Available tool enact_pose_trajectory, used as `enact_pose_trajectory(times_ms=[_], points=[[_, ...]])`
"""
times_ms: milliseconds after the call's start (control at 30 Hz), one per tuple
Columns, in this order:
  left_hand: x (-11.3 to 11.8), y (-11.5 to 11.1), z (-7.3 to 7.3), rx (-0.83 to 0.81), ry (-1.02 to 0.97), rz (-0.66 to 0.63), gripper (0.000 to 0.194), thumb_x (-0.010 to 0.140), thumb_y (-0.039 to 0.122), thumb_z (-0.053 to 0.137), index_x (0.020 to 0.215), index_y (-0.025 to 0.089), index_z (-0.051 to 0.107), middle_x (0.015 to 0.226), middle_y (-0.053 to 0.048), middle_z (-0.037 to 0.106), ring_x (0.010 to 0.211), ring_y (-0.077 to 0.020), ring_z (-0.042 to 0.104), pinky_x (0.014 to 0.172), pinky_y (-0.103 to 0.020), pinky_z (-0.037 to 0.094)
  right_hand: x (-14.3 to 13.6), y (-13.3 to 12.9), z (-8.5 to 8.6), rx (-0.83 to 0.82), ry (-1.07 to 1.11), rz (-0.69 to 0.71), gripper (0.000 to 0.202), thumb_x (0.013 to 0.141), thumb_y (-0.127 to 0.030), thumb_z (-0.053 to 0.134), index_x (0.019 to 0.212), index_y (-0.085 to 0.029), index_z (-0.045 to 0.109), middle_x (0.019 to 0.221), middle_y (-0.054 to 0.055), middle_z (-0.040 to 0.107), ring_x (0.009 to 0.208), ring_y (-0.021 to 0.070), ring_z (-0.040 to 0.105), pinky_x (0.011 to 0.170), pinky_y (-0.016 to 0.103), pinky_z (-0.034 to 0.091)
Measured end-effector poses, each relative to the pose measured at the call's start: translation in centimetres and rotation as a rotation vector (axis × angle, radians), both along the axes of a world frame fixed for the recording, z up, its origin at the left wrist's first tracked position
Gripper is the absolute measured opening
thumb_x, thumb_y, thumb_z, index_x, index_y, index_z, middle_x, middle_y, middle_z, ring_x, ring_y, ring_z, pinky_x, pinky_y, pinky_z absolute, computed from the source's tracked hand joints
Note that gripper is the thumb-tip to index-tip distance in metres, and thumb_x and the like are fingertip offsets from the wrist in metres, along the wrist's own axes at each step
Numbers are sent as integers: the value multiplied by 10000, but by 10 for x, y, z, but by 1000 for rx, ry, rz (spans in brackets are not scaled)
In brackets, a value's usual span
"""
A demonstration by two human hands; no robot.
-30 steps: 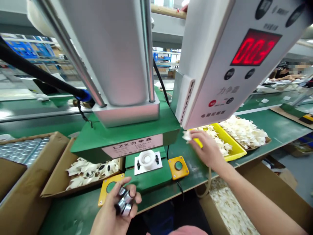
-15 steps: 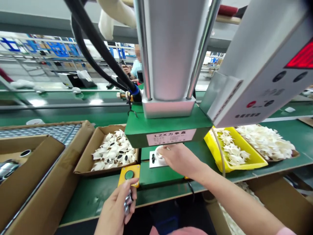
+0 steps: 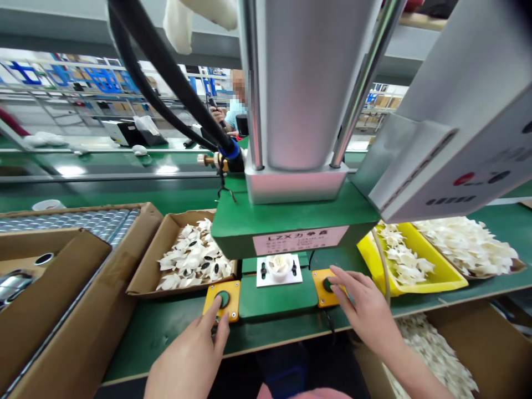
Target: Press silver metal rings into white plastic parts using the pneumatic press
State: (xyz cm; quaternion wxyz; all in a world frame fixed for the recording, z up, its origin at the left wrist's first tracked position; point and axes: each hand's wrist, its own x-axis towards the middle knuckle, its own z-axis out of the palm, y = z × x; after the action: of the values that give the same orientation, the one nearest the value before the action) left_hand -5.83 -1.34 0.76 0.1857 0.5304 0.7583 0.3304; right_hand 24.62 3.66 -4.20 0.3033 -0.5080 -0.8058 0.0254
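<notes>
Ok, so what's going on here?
A person works at a green press. The left hand has a finger at the left button; something small and dark shows under its fingers, too hidden to name. The right hand is at the right button. Between them, a white piece sits in the round holder below the press. More white pieces lie in a carton and a yellow tray.

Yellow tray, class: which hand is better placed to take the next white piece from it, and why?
Probably the right hand, at the button box nearest the yellow tray; the left hand is at the other button box, farther away.
</notes>
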Motion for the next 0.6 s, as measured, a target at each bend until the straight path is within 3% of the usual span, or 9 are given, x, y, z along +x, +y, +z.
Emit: enact_pose_trajectory(times_ms=[133,267,367,467,600], points=[[7,4,10,-26,101,11,178,697,316,580,803,245,703,640,-88,632,516,-206,518,449,-235,261,5,-1,-5,51,-133,29,269,911,-149,458,1157,-192,556,998,74,669,973,226,570,803,387,418],[5,7,11,-265,336,-95,321,801,296,444,994,206,684,777,-122,680,625,-238,596,525,-275,369,2,4,-5,52,-95,48,225,910,-155,470,1098,-197,586,930,50,675,960,215,569,802,372,410],[-3,7,3,-330,353,-122,369,849,313,374,1081,212,644,918,-124,688,753,-265,629,603,-309,415,2,3,-4,8,-4,35,192,911,-204,487,1073,-213,589,960,47,664,961,210,561,824,381,422],[-11,8,-3,-286,15,-107,370,846,435,426,1097,236,610,806,-65,665,673,-225,604,590,-299,432,-4,-2,4,-139,185,53,249,915,-245,480,1158,-249,534,1007,39,648,975,192,563,864,383,443],[-2,6,4,-107,-878,-38,365,764,524,574,1000,246,561,606,39,506,437,-114,408,356,-212,296,-37,-1,29,-427,575,129,424,884,-307,521,1287,-298,391,1215,55,543,929,147,586,806,323,509]])
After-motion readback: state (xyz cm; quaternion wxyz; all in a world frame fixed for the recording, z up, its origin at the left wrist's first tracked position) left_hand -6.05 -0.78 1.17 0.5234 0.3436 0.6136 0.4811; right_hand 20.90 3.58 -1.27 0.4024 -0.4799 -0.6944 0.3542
